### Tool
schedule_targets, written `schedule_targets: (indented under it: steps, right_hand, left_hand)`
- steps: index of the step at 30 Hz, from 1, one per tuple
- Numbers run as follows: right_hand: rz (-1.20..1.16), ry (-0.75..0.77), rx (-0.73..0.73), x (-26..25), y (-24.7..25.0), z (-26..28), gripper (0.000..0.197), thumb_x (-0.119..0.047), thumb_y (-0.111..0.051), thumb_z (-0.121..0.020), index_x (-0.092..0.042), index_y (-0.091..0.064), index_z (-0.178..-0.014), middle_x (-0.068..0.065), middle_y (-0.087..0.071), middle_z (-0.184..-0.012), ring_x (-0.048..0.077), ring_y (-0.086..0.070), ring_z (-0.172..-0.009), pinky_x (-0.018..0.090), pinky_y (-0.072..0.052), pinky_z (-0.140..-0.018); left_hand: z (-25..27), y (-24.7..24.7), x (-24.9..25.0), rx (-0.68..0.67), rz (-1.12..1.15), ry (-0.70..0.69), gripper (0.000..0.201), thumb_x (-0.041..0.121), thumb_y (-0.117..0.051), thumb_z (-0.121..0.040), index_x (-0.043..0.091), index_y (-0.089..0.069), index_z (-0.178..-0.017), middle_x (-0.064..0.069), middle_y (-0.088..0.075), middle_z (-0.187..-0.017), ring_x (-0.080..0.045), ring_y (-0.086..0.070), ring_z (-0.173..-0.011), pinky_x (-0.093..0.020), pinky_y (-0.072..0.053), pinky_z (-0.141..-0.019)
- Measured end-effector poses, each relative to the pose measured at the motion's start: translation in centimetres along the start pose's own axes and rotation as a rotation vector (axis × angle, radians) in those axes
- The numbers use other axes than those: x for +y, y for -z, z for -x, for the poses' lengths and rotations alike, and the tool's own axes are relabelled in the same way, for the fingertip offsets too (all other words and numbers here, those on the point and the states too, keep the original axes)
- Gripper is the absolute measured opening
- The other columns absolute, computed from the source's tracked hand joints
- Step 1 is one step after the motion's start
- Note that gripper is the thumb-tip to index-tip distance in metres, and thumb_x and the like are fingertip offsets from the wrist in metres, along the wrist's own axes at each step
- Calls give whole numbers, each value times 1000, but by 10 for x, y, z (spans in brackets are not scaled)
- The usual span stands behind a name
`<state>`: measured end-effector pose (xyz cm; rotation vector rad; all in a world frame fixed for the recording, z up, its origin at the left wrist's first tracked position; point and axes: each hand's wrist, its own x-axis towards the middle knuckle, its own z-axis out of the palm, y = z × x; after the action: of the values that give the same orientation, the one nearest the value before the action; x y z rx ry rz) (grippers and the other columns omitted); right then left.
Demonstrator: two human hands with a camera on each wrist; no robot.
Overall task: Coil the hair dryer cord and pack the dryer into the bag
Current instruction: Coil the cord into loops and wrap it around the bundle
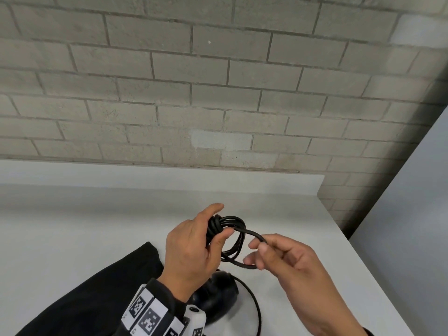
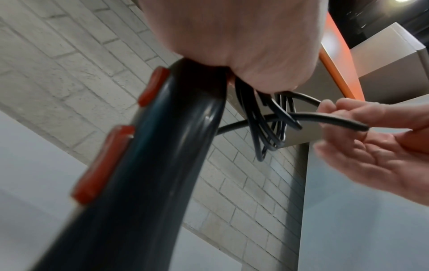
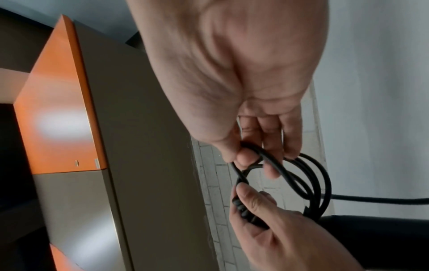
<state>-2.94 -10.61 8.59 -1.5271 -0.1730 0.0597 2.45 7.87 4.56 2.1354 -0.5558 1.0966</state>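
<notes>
White counter (image 1: 97,214): left hand (image 1: 194,248) grips coiled cord (image 1: 232,238); right hand (image 1: 286,255) fingers pinch outer loop, apparently.

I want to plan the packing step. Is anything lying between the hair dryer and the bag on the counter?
Nothing visible does. The hair dryer lies right beside the black bag, though the left hand, gripping the coiled cord, and its wrist hide where they meet. The right hand pinches one loop.

Even, soft light throughout; glare on the orange panel (image 3: 58,119); wrist views blurred up close; brick wall (image 1: 218,81) lines bend near edges.
</notes>
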Motion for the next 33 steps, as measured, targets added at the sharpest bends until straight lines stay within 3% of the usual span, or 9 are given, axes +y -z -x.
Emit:
schedule_targets:
  steps: [4, 7, 11, 14, 17, 20, 24, 29, 33]
  right_hand:
    - [-217, -205, 4, -8, 9, 4, 37, -36, -64, -90, -2, -72, -81, 2, -28, -51, 12, -26, -35, 23, -36, -37]
    - [-88, -232, -97, -8, 22, 5, 39, -43, -69, -85, -9, -65, -66, 1, -28, -49, 12, -18, -40, 17, -22, -39]
    - [6, -16, -126, 4, 30, 11, 42, -47, -85, -61, -14, -60, -61, 12, -63, -62, 21, -65, -66, 18, -49, -65]
    - [-293, -20, -127, 24, 33, 16, 38, -36, -89, -63, -9, -63, -70, 12, -62, -56, 33, -69, -70, 37, -56, -85]
    - [-320, -87, -143, 36, 38, 24, 42, -32, -90, -63, -2, -63, -74, 6, -42, -43, 26, -56, -43, 43, -56, -69]
    - [-335, -209, -170, 39, 51, 32, 45, -30, -93, -59, -1, -59, -66, -2, -34, -39, 7, -32, -29, 21, -36, -41]
    - [-223, -238, -166, 45, 71, 33, 48, -41, -90, -61, -10, -53, -56, -3, -31, -42, 5, -24, -34, 15, -21, -42]
    - [-164, -137, 117, 66, 73, 44, 32, -23, -70, -74, -7, -55, -51, 13, -37, -43, 41, -60, -57, 41, -57, -67]
    - [-273, -252, 150, 75, 73, 53, 58, -43, -92, -50, -2, -51, -55, 1, -29, -45, 12, -29, -40, 21, -30, -38]
  left_hand:
    - [-1, 0, 2, 0, -8, -19, 38, 53, -38, -100, 22, -50, -116, 7, -64, -68, -14, -56, -49, -27, -43, -52]
    - [0, -1, 3, -34, -21, -46, 31, 49, -41, -99, 23, -53, -109, 9, -65, -72, -13, -54, -50, -25, -41, -54]
    - [-2, 1, -1, -40, -43, 21, 33, 52, -39, -100, 23, -54, -102, 12, -56, -66, -11, -48, -48, -26, -42, -47]
    - [-2, 0, -4, -44, -43, 20, 32, 50, -41, -99, 21, -55, -100, 12, -53, -64, -12, -46, -46, -28, -42, -44]
    - [-3, 0, -4, -56, -51, 10, 29, 47, -44, -98, 20, -56, -99, 13, -53, -64, -13, -45, -46, -28, -41, -44]
    - [-2, -1, -1, -81, -64, -42, 29, 48, -42, -99, 22, -53, -100, 12, -54, -62, -12, -45, -45, -25, -39, -45]
    - [-6, -2, -1, -41, -49, 6, 30, 50, -39, -99, 23, -51, -103, 15, -53, -63, -12, -49, -46, -25, -41, -44]
    - [-6, 1, -9, -5, -33, 86, 37, 55, -32, -101, 23, -50, -107, 12, -56, -62, -12, -51, -46, -27, -43, -45]
    - [-6, 0, -10, -1, -44, 106, 37, 55, -31, -101, 23, -50, -106, 18, -47, -62, -11, -48, -46, -25, -40, -46]
